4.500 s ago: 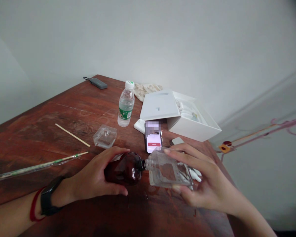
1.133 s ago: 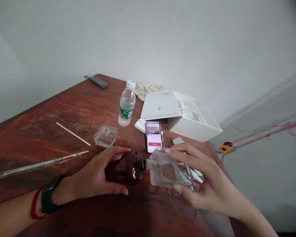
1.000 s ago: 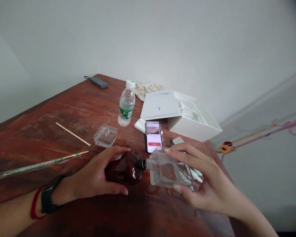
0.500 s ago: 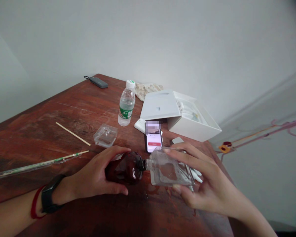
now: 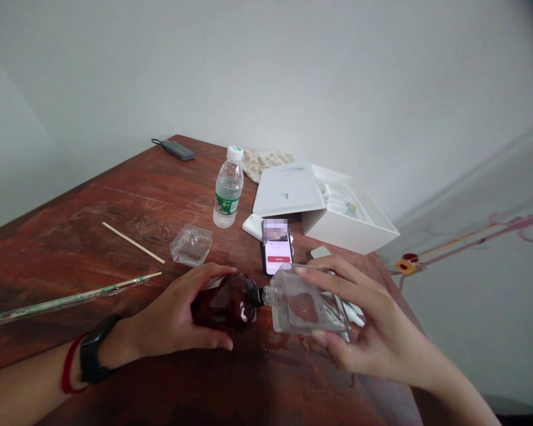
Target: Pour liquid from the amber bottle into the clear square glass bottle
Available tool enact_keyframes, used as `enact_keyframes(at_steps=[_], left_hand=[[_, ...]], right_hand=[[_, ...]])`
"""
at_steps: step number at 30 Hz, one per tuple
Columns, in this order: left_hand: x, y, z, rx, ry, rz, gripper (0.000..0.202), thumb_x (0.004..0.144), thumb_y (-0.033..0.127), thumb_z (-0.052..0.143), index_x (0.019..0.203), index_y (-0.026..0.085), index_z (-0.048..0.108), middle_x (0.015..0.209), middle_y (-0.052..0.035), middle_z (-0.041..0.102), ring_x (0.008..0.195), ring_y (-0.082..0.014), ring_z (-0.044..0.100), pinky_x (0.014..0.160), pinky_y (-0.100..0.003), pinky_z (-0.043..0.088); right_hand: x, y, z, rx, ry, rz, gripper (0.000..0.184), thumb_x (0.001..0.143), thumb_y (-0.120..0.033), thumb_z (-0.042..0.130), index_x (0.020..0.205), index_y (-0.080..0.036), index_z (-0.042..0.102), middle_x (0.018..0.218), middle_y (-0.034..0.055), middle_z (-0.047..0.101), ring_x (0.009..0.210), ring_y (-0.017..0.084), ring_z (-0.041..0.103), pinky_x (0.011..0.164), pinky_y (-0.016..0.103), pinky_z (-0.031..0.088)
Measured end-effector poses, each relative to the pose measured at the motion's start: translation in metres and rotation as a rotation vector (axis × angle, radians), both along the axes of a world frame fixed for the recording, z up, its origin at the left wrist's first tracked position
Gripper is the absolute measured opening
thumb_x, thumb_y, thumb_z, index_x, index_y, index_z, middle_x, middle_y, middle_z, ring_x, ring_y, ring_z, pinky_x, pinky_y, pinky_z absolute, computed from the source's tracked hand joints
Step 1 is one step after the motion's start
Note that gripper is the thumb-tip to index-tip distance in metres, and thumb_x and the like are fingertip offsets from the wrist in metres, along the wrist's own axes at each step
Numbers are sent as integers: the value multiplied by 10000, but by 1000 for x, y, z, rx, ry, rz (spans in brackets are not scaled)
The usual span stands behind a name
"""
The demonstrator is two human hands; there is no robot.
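My left hand (image 5: 177, 313) is wrapped round a dark reddish-brown bottle (image 5: 231, 302), which lies tilted on its side with its black neck pointing right. In my right hand (image 5: 364, 319) is a clear, square-sided bottle (image 5: 308, 302), gripped between thumb and fingers with its threaded neck turned left. The two necks meet mouth to mouth, or nearly so; I cannot tell whether they touch. Some liquid shows inside the clear bottle. Wet spots mark the wood beneath the bottles.
Behind my hands lie a phone (image 5: 277, 248) with its screen lit, a clear square cap-like piece (image 5: 190, 245) and a water bottle (image 5: 228, 192). An opened white box (image 5: 346, 231) stands at the back right. Left are a wooden stick (image 5: 133, 242) and a wrapped one (image 5: 71, 302).
Both bottles stay neck to neck. My left hand and the brown bottle have shifted very slightly to the right; the rest looks almost the same.
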State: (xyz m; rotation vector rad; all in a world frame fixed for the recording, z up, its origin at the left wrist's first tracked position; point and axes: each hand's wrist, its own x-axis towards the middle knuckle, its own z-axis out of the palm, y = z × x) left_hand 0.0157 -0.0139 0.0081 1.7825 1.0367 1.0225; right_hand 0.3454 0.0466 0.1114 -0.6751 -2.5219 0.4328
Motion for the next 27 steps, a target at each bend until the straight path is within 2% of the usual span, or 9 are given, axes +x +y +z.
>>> enact_keyframes(at_steps=[7, 13, 17, 23, 27], left_hand=[[3, 1, 0, 35, -16, 21, 919, 747, 577, 997, 1500, 295, 553, 1448, -99, 688, 1302, -358, 699, 1203, -539, 508], [5, 3, 5, 87, 12, 32, 927, 710, 639, 996, 1451, 253, 592, 1387, -116, 715, 1227, -354, 721, 1111, -515, 561], [7, 4, 6, 107, 5, 44, 920, 716, 681, 972, 1426, 228, 601, 1389, -134, 716, 1243, -362, 714, 1125, -527, 544], [10, 4, 7, 61, -29, 54, 901, 675, 538, 1035, 1415, 218, 634, 1368, -126, 731, 1251, -367, 715, 1088, -483, 569], [12, 1, 12, 41, -44, 60, 863, 681, 535, 1031, 1397, 229, 660, 1341, -108, 747, 1207, -352, 733, 1059, -456, 583]], right_hand=[[2, 1, -2, 49, -9, 4, 657, 895, -252, 734, 1536, -297, 598, 1413, 102, 687, 1297, 305, 702, 979, 410, 650], [8, 3, -7, 76, -20, -34, 605, 947, -360, 746, 1535, -321, 611, 1393, 97, 698, 1289, 327, 701, 952, 429, 654], [14, 6, -10, 91, -48, -26, 620, 954, -377, 761, 1554, -344, 608, 1426, 101, 682, 1296, 336, 679, 934, 428, 642], [17, 8, -8, 46, -36, -20, 625, 926, -369, 793, 1531, -299, 648, 1361, 141, 700, 1207, 346, 687, 905, 480, 636], [14, 7, -6, -6, -22, 7, 626, 935, -341, 776, 1542, -305, 627, 1353, 140, 680, 1180, 337, 675, 894, 501, 626]])
